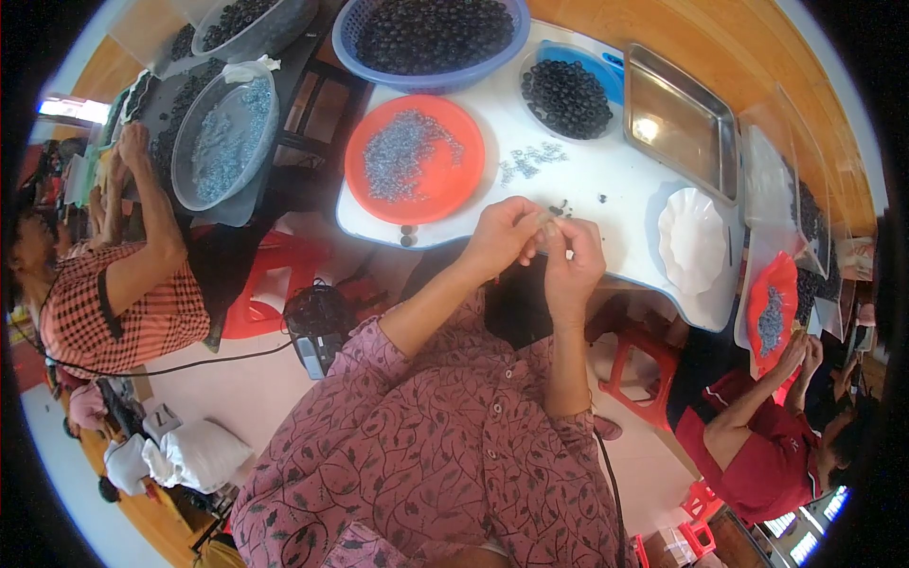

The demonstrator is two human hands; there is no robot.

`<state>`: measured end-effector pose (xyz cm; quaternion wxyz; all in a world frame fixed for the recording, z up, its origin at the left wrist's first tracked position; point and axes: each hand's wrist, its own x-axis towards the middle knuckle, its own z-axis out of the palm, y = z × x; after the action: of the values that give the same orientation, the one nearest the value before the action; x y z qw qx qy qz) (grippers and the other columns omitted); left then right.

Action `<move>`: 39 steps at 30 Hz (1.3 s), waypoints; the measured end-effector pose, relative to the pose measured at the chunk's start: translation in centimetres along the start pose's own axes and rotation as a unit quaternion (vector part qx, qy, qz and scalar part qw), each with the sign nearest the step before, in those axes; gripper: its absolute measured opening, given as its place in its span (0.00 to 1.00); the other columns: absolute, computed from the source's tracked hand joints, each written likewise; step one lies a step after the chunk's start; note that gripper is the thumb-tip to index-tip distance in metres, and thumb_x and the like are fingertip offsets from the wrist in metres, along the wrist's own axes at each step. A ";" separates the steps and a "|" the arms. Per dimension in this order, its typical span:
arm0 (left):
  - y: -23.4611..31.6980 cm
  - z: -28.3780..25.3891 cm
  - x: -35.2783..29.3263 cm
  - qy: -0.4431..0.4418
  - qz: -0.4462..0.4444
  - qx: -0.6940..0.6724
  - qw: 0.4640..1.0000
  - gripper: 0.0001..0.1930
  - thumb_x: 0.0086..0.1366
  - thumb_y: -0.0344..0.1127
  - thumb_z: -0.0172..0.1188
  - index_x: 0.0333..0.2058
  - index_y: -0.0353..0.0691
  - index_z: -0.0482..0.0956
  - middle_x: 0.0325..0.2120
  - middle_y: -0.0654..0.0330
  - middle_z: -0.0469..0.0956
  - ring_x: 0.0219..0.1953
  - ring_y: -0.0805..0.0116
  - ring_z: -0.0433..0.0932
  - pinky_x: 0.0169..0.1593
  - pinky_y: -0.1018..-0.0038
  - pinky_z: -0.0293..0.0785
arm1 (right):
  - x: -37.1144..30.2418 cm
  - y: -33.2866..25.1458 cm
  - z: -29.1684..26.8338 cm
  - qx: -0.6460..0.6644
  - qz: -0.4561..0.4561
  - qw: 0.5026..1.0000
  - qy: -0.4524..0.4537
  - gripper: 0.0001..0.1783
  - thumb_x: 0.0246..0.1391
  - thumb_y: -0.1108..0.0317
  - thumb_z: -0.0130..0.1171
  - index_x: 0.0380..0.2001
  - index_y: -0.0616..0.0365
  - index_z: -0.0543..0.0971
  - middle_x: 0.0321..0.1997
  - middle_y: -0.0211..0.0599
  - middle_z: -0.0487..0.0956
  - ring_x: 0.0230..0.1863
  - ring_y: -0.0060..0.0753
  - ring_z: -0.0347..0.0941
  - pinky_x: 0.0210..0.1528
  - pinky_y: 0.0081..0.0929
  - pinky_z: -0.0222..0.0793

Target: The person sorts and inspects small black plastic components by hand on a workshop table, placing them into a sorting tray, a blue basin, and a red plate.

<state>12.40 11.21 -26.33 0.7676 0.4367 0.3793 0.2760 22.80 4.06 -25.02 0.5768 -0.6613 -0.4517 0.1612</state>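
My left hand (505, 235) and my right hand (575, 263) meet at the front edge of the white table (454, 225), fingertips pinched together. What they hold, if anything, is too small and covered to make out. Just beyond the fingertips lie a few tiny dark pieces (561, 206). A loose scatter of small grey-blue pieces (532, 159) rests farther back. To the left, a round red plate (464, 128) bears a heap of similar grey-blue pieces (402, 156). Behind, a bowl (611, 85) contains shiny black round parts (566, 97).
A purple-blue basket (346, 43) of black parts stands at the back, with a metal tray (729, 185) and a white scalloped dish (693, 241) to the right. Co-workers sit on both sides, near a clear tub (185, 189) and a red dish (757, 293). A red stool (625, 364) stands lower right.
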 end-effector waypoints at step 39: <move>-1.0 -1.1 1.6 0.145 0.343 0.510 0.775 0.07 0.54 0.32 0.63 0.33 0.39 0.79 0.30 0.53 0.73 0.33 0.51 0.76 0.34 0.60 0.75 | -1.9 3.8 -3.6 0.017 0.142 0.985 0.099 0.08 0.61 0.69 0.56 0.40 0.62 0.77 0.32 0.29 0.77 0.28 0.16 0.69 0.31 0.14 0.66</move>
<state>12.50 12.43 -28.16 0.2229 0.8203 0.3965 0.3467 26.01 0.67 -28.05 0.6012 -0.7213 -0.2913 0.1826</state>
